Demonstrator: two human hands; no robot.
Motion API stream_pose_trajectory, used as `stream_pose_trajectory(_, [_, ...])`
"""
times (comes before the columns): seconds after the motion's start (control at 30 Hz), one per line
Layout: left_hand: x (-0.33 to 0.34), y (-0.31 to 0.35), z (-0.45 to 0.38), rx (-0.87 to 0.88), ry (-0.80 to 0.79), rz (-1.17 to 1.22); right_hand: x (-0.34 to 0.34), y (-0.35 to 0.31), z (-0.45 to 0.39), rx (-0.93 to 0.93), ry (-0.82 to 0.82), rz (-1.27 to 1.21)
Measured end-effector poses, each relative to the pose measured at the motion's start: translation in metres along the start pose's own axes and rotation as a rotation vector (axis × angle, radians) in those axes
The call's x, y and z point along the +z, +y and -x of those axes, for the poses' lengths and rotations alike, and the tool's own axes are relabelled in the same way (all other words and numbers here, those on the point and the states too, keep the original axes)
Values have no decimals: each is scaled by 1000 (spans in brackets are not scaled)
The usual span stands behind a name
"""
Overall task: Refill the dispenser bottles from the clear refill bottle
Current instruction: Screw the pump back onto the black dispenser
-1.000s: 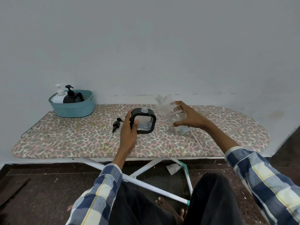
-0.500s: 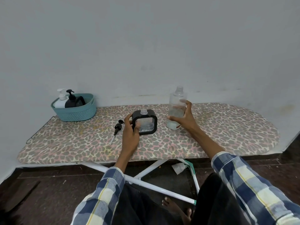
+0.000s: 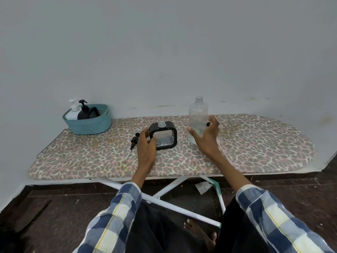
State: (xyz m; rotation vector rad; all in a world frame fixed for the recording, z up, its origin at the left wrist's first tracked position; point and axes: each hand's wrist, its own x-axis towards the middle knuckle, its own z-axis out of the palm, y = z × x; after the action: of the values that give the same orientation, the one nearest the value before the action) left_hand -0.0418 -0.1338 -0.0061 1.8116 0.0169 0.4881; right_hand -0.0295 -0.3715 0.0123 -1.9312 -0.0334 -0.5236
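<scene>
The clear refill bottle [image 3: 198,115] stands upright and uncapped on the leopard-print ironing board [image 3: 255,143], a little liquid at its bottom. My right hand [image 3: 206,136] is just off its near side, fingers spread, holding nothing. A square black-framed dispenser bottle [image 3: 165,137] with an open neck stands to the left, and my left hand [image 3: 145,143] grips its left edge. Its black pump head [image 3: 134,141] with the tube lies on the board just left of my left hand.
A teal basket [image 3: 89,125] at the board's back left holds a white pump bottle [image 3: 73,111] and a black pump bottle [image 3: 84,111]. The wall runs right behind the board. White board legs and a scrap of paper [image 3: 202,187] are on the dark floor below.
The refill bottle went from tilted over the dispenser to upright on the board, and my right hand has let go of it. My left hand stays on the dispenser.
</scene>
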Motion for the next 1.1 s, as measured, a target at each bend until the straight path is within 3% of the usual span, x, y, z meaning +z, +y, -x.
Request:
stream_pose_trajectory(0.13, [-7,3,1,48,191,-100,13,-16,22,-197,330,56])
stream_pose_trajectory(0.27, [-28,-1,-7,63,301,-385,33,-31,34,-313,160,19])
stream_pose_trajectory(0.47, [-55,-11,-29,-141,61,-789,70,-27,41,-358,56,34])
stream_pose_trajectory(0.6, [-54,-14,-38,-154,56,-854,71,-18,41,-318,112,53])
stream_pose_trajectory(0.83, [-45,-3,-39,-82,237,-681,69,-20,42,-333,82,50])
stream_pose_trajectory(0.97, [-42,33,-40,146,276,-433,63,-38,39,-275,74,-100])
stream_pose_trajectory(1.1, [-30,75,-39,400,185,-242,51,-88,14,-231,-25,-247])
